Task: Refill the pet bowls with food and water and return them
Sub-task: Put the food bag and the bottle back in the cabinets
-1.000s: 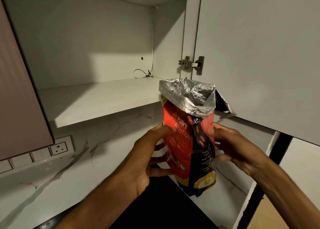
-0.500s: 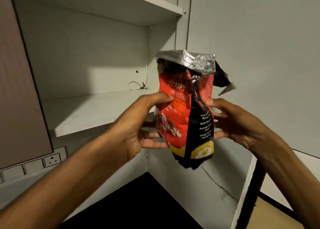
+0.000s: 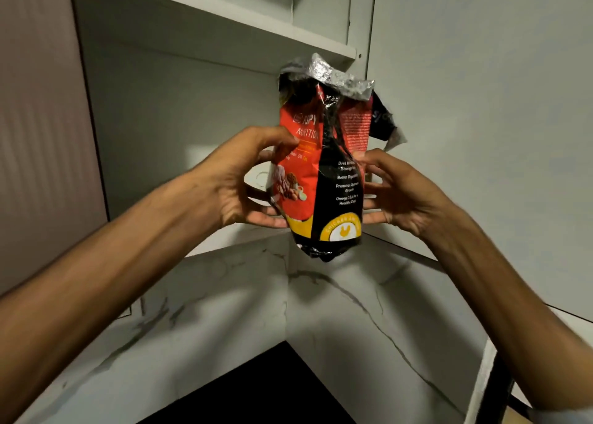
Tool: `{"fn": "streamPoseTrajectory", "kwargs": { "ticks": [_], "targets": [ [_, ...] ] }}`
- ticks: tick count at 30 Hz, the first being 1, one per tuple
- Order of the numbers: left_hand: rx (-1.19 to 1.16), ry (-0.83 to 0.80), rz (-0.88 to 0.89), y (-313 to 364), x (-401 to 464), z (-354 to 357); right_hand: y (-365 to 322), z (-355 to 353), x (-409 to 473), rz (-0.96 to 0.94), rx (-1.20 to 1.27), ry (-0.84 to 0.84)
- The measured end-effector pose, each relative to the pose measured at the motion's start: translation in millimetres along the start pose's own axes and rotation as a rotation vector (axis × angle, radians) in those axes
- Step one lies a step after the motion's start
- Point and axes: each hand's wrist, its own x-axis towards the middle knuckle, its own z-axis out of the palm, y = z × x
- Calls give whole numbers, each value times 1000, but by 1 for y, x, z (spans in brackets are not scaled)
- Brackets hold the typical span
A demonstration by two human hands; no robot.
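Two hands hold one red, black and yellow pet food bag (image 3: 321, 173) upright in the air before an open cabinet shelf (image 3: 224, 16); its silver torn top is crumpled above the fingers. Left hand (image 3: 237, 179) and right hand (image 3: 401, 192) curl their fingers around opposite sides, thumbs in front.

Both arms raised, left grip (image 3: 244, 179) — right grip (image 3: 401, 192) — fingers curled inward
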Motion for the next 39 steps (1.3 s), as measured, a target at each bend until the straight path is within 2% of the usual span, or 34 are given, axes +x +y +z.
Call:
{"fn": "streamPoseTrajectory", "kwargs": {
  "ticks": [23, 39],
  "targets": [
    [-115, 347, 17, -7, 109, -62, 41, 63, 179, 36, 47, -208],
    [-41, 438, -3, -22, 137, -76, 73, 78, 216, 49, 7, -245]
  ]
}}
